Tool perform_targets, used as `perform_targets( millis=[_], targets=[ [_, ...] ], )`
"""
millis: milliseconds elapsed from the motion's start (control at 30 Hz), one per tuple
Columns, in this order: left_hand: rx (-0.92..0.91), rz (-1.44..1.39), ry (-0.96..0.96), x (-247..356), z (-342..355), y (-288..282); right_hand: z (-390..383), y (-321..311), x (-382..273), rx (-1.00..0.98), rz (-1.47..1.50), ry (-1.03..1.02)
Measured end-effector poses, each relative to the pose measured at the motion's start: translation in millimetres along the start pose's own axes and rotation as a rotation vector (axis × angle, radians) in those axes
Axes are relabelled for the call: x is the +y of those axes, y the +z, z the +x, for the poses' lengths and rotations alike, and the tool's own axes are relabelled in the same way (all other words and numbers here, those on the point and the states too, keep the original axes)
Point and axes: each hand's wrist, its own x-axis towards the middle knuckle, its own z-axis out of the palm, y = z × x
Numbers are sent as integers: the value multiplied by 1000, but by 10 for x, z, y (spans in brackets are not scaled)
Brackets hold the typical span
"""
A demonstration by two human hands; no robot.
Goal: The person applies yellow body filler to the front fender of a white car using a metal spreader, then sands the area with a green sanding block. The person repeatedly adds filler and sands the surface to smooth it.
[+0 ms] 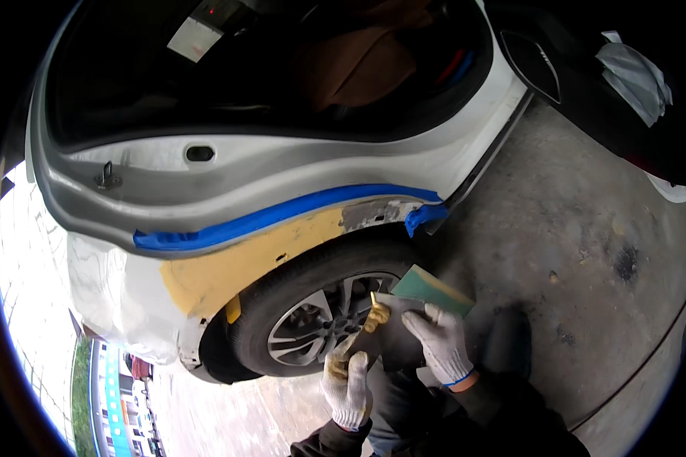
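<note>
In front of the car wheel, both my hands wear white knit gloves. My left hand is closed at the left edge of a dark grey flat plate, and its glove fingers look stained yellow-brown. My right hand is closed on a green flat plate with a yellowish edge, its thumb lying over the dark plate. The two plates overlap, and the fingers behind them are hidden. Yellow filler covers the fender over the wheel arch, below a strip of blue masking tape.
The white car's door opening faces me, with a metal striker at its left. At the right is an open door with grey cloth or paper on it. A dark cable crosses the concrete floor.
</note>
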Motion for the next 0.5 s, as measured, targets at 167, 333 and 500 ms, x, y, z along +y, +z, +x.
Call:
perform_targets(
  millis=[167, 333, 500],
  targets=[
    [22, -60, -71, -73, 9, -43, -103, 90, 47, -71, -5, -23],
    [-88, 154, -80, -272, 18, -299, 14, 193, 144, -95, 435, 200],
    [-40, 187, -42, -431, 212, -772, 495, -19, 343, 260, 457, -81]
  ],
)
